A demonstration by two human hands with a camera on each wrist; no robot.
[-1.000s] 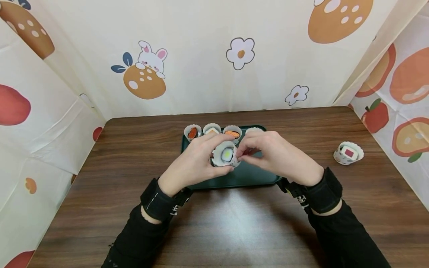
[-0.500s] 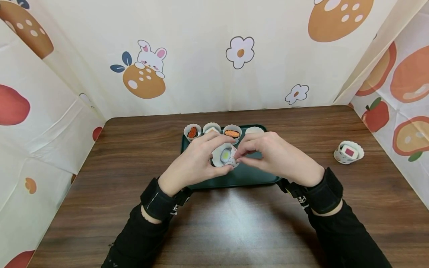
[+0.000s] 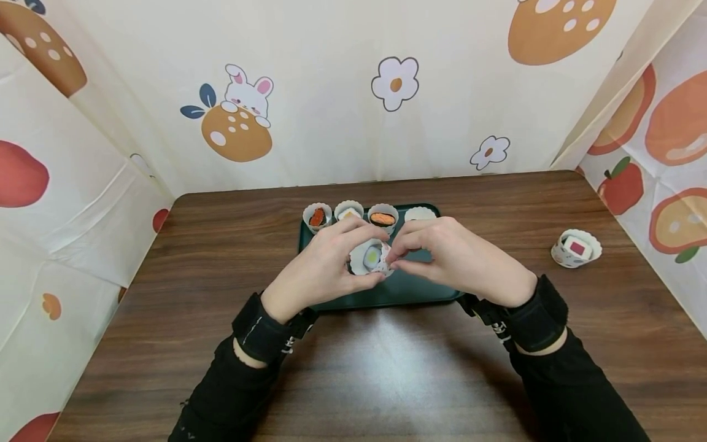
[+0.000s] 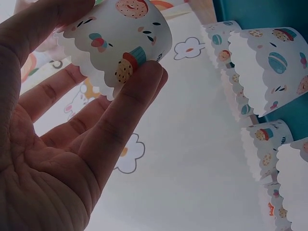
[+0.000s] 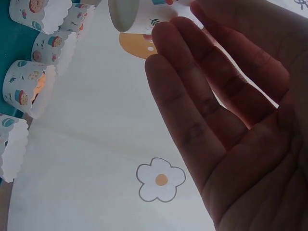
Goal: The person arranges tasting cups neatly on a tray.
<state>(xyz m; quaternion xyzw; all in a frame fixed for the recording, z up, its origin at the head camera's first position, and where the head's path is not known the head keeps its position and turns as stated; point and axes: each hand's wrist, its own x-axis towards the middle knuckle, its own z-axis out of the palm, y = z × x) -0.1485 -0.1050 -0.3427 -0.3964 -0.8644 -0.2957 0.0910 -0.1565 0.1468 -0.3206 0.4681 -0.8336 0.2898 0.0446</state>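
Note:
Over the green tray, my left hand holds a white paper baking cup with a scalloped rim between thumb and fingers. A small piece like a sushi roll, white with a yellow-green centre, lies inside. The fingertips of my right hand pinch that cup's right rim. In the left wrist view, the cup shows printed cupcakes, its side resting against the fingers. The right wrist view catches the cup's base at the top, with the remaining right-hand fingers extended below it.
Along the tray's far edge stand several similar cups: one with a red-topped piece, one with an orange-topped piece, and a cup partly behind my right hand. Another cup with a white, red-centred piece stands alone at the table's right.
The right fingertips have shifted slightly left at the rim, and the held cup has turned a little, with the piece inside appearing further left. The left hand has hardly moved.

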